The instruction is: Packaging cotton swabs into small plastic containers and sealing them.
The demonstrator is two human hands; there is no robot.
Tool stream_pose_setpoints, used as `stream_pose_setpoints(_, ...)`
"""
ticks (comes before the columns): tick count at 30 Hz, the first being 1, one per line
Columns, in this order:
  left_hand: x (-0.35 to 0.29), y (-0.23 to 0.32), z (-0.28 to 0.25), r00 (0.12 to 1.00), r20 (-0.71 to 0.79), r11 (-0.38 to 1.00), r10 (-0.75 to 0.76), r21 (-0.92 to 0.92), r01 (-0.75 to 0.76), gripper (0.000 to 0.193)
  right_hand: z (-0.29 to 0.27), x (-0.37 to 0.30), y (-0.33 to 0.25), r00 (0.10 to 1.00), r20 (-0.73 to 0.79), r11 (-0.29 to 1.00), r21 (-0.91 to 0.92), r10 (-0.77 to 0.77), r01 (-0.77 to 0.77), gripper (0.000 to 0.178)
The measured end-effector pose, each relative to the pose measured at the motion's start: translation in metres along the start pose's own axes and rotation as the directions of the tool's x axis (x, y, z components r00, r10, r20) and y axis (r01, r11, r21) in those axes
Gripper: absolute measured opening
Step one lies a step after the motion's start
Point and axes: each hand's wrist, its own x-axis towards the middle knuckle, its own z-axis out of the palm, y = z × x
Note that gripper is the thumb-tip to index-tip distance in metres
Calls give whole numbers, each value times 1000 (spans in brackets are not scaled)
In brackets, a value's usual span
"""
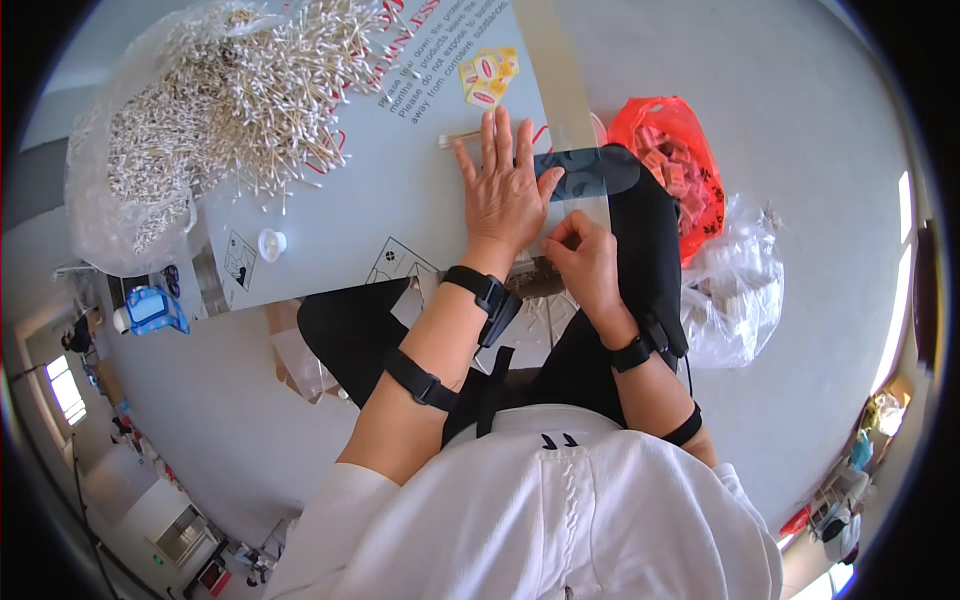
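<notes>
My left hand lies palm down on the pale sheet-covered table, its fingers spread. Just beyond its fingertips is a small bunch of cotton swabs, partly hidden by the hand. At the table's near right corner, my right hand is closed in a pinch; anything between its fingertips is too small to make out. Between the two hands and the right edge is a dark, see-through patch. Several yellow-and-white labels lie beyond the left hand.
A large clear bag heaped with loose cotton swabs fills the far left. Nearer stand a small white spool-like piece and a blue packet. To my right are a red bag of pinkish pieces and a clear plastic bag.
</notes>
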Motion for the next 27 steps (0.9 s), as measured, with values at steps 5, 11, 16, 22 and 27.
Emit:
stream_pose_setpoints(5,-9,-25,-1,973,-220,954,-75,-299,6,46,7,1,-2,989,42,980,-137,-139,143,15)
stream_pose_setpoints(11,-64,-65,-31,865,162,780,-476,-378,499,18,12,2,0,990,10,984,-111,-137,138,24)
stream_pose_setpoints(16,-84,-45,-17,947,-23,856,-320,-436,278,23,43,13,-8,990,32,913,-383,-139,140,29)
stream_pose_setpoints(22,-90,-36,-72,985,26,483,-172,-869,107,29,30,-14,-15,939,46,907,281,-340,315,25)
stream_pose_setpoints(27,-108,-17,-122,985,-166,566,-54,-818,-107,33,13,-50,-49,843,54,827,232,-536,512,29)
